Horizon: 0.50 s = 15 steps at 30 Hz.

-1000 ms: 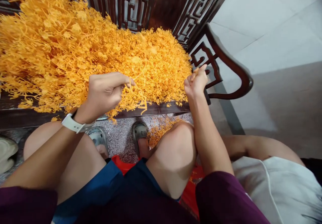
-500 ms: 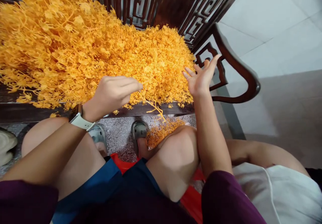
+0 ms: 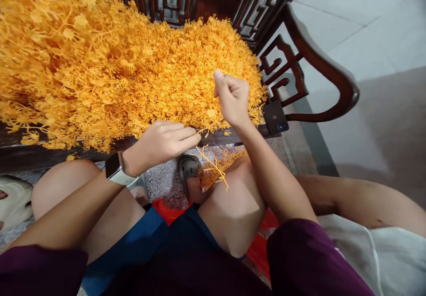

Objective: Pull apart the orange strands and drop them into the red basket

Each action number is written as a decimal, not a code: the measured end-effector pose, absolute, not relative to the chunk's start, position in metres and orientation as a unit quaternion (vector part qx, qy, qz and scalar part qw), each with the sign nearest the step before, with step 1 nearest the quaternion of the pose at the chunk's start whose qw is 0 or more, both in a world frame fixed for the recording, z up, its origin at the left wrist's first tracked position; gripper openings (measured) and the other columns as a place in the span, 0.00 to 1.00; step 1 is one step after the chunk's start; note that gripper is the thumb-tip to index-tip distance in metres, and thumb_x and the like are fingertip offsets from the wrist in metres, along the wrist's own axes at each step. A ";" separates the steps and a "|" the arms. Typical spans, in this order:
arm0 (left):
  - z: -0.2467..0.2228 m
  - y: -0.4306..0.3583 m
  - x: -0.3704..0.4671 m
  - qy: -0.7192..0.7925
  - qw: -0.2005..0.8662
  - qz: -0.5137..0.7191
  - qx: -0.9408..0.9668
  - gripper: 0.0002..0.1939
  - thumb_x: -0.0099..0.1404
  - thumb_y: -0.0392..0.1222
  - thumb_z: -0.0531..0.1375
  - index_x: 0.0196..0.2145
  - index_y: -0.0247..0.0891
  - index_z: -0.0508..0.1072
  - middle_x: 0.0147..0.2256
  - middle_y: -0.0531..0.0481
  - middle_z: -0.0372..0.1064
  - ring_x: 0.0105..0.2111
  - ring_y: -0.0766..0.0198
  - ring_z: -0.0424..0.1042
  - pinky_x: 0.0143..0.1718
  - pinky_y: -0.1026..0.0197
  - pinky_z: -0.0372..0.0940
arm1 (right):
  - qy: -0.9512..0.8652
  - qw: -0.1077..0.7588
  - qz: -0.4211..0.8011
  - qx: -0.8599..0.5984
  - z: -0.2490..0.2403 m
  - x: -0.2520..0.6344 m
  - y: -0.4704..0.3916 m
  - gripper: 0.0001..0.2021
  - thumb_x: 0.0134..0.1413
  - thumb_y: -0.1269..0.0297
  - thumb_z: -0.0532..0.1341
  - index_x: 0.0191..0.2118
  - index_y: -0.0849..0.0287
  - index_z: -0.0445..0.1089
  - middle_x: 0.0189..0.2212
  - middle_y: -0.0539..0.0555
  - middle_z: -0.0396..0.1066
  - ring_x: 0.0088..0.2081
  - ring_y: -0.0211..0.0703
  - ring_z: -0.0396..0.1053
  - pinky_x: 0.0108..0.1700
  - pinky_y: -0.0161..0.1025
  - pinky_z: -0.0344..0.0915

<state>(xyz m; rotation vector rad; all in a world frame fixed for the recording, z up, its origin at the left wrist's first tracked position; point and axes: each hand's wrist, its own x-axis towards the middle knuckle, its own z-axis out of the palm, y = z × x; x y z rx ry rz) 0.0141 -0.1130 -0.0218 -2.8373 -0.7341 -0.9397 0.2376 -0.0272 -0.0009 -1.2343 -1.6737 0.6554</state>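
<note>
My left hand [image 3: 168, 141], with a watch [image 3: 115, 167] on its wrist, is closed at the fingertips on a thin yellow plastic flower stem [image 3: 213, 165]. The branching stem hangs down to the right, over my knee, and most of it looks bare. My right hand [image 3: 234, 98] is curled into a fist with the thumb up, above the right part of the pile; what lies inside it, if anything, is hidden. A heap of yellow plastic flowers [image 3: 109, 74] spreads behind both hands. One round yellow piece [image 3: 211, 113] shows just left of my right wrist.
The heap lies on a dark carved wooden bench [image 3: 133, 143] with a curved armrest [image 3: 333, 74] at right. A phone [image 3: 275, 116] rests by the armrest. Bare orange stems [image 3: 229, 156] are piled beyond my knee. Another person's leg [image 3: 359, 203] is close at right.
My right hand has gone from spread fingers to a fist and moved left. My left hand has moved slightly right and down with the stem. The phone has come into sight.
</note>
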 end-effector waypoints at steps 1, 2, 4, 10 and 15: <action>-0.020 -0.112 0.013 -0.241 0.032 -0.313 -0.918 0.15 0.77 0.36 0.53 0.45 0.40 0.80 0.38 0.49 0.82 0.35 0.64 0.79 0.33 0.63 0.70 | -0.663 0.473 0.277 -0.509 -0.001 0.241 -0.025 0.37 0.63 0.23 0.43 0.24 0.53 0.58 0.20 0.50 0.52 0.24 0.40 0.55 0.27 0.42 0.57; -0.018 -0.111 0.011 -0.245 0.030 -0.321 -0.914 0.15 0.77 0.35 0.53 0.45 0.40 0.81 0.38 0.49 0.82 0.35 0.65 0.80 0.33 0.64 0.70 | -0.641 0.485 0.292 -0.518 -0.001 0.243 -0.023 0.37 0.62 0.22 0.41 0.24 0.53 0.57 0.19 0.49 0.49 0.22 0.39 0.52 0.25 0.42 0.54; -0.013 -0.110 0.009 -0.251 0.016 -0.332 -0.909 0.15 0.75 0.34 0.54 0.44 0.41 0.82 0.38 0.50 0.83 0.36 0.65 0.81 0.34 0.64 0.72 | -0.600 0.506 0.323 -0.530 0.001 0.245 -0.021 0.38 0.61 0.21 0.37 0.25 0.51 0.55 0.17 0.46 0.44 0.19 0.38 0.46 0.22 0.41 0.48; -0.002 -0.116 0.007 -0.236 -0.023 -0.352 -0.905 0.17 0.68 0.29 0.55 0.45 0.42 0.81 0.40 0.52 0.84 0.38 0.63 0.83 0.33 0.63 0.73 | -0.587 0.522 0.330 -0.524 0.010 0.257 -0.010 0.37 0.53 0.17 0.33 0.31 0.49 0.48 0.18 0.42 0.39 0.19 0.36 0.40 0.21 0.40 0.43; 0.000 -0.117 -0.007 -0.244 -0.028 -0.436 -0.866 0.18 0.64 0.25 0.56 0.42 0.44 0.78 0.36 0.56 0.83 0.34 0.65 0.82 0.31 0.63 0.72 | -0.542 0.560 0.265 -0.568 0.002 0.333 0.016 0.35 0.54 0.17 0.36 0.31 0.49 0.42 0.19 0.40 0.34 0.20 0.36 0.35 0.23 0.40 0.41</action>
